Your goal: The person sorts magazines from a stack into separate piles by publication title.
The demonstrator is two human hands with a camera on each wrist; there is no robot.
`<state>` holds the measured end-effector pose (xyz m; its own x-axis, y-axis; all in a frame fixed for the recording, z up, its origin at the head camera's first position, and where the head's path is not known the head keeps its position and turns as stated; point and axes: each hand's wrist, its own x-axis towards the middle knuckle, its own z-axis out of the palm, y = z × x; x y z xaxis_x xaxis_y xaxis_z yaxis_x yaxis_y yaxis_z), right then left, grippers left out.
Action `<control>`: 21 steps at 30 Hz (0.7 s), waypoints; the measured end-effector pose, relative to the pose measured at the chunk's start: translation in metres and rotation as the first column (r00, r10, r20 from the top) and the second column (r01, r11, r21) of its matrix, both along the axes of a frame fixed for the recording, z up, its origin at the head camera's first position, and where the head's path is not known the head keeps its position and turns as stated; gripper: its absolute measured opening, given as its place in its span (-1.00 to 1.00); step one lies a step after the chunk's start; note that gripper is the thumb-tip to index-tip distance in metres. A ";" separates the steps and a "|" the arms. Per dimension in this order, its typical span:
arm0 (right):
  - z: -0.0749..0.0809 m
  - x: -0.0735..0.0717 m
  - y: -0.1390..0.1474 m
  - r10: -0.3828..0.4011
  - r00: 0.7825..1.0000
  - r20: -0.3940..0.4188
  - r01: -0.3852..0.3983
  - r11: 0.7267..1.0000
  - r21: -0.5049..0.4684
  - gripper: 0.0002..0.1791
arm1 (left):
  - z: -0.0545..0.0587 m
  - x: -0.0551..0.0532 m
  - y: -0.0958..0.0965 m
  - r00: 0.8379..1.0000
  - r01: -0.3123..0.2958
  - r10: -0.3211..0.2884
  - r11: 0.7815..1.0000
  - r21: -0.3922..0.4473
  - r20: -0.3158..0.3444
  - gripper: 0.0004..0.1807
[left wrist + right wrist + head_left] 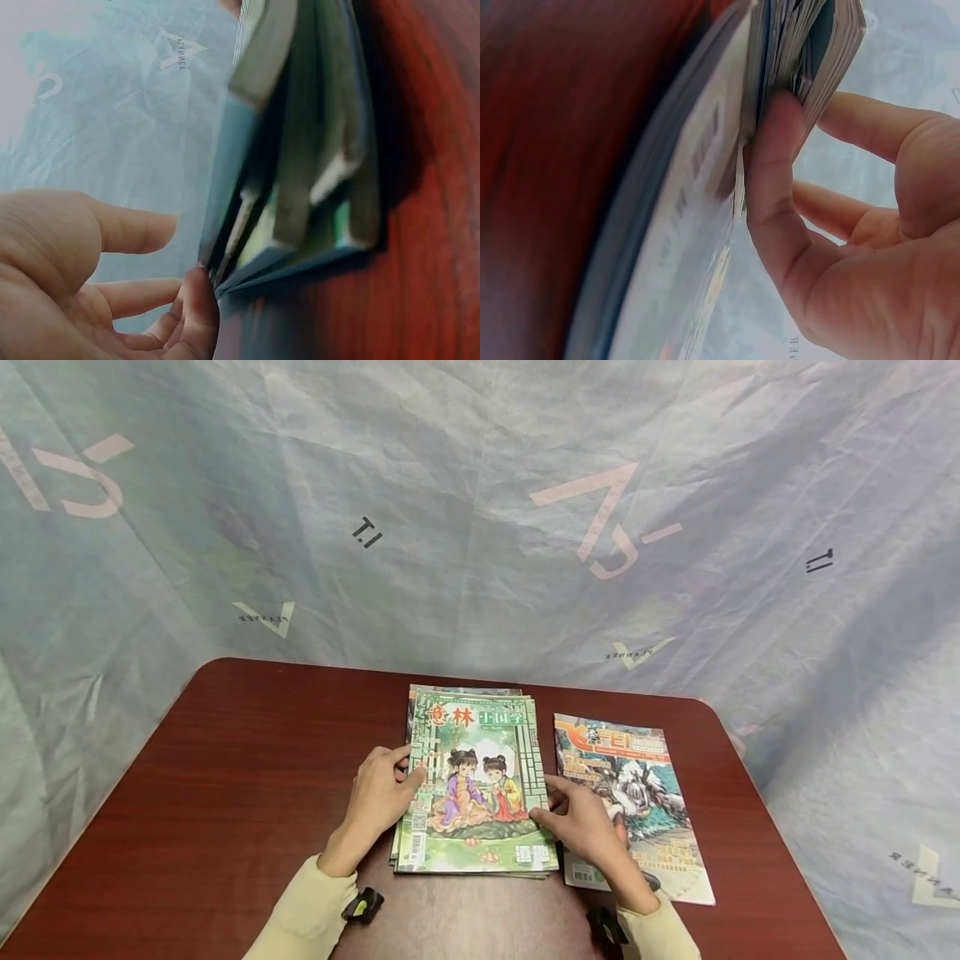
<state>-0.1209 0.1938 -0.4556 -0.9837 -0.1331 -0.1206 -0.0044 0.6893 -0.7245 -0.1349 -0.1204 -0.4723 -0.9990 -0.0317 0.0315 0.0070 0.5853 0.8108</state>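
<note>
1. Magazine pile: lower middle of the head view, lying flat on the table. Top cover green, two cartoon figures seated side by side, red characters near its upper left. Edges of lower issues poke out at top and left; pile not quite square.
2. Left hand: at the pile's left edge. Left wrist view has thumb and fingers spread apart, fingertips against the magazine edges, thumb clear of the cover.
3. Right hand: at the pile's right edge, narrow, pinching the topmost part between thumb and a finger. Exact number of issues pinched: cannot tell.
4. Second magazine: right of the pile, face up, slightly slanted, orange lettering along its top. Right forearm crosses above its lower left part.
5. Pale sleeves at bottom of frame; grey printed sheet hangs behind, creased.
</note>
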 end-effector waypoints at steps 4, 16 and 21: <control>0.001 -0.001 0.000 -0.007 1.000 -0.012 0.008 1.000 0.022 -0.31 | 0.000 -0.001 0.002 1.000 -0.011 0.011 1.000 0.014 -0.013 -0.50; 0.008 -0.002 0.003 -0.042 0.999 0.028 0.043 0.999 -0.005 -0.47 | 0.001 0.001 0.004 1.000 -0.009 0.010 0.999 0.052 -0.026 -0.53; 0.008 -0.002 0.004 -0.052 0.999 0.010 0.052 0.998 -0.044 -0.54 | 0.001 0.000 0.003 1.000 -0.004 0.005 0.999 0.039 -0.023 -0.53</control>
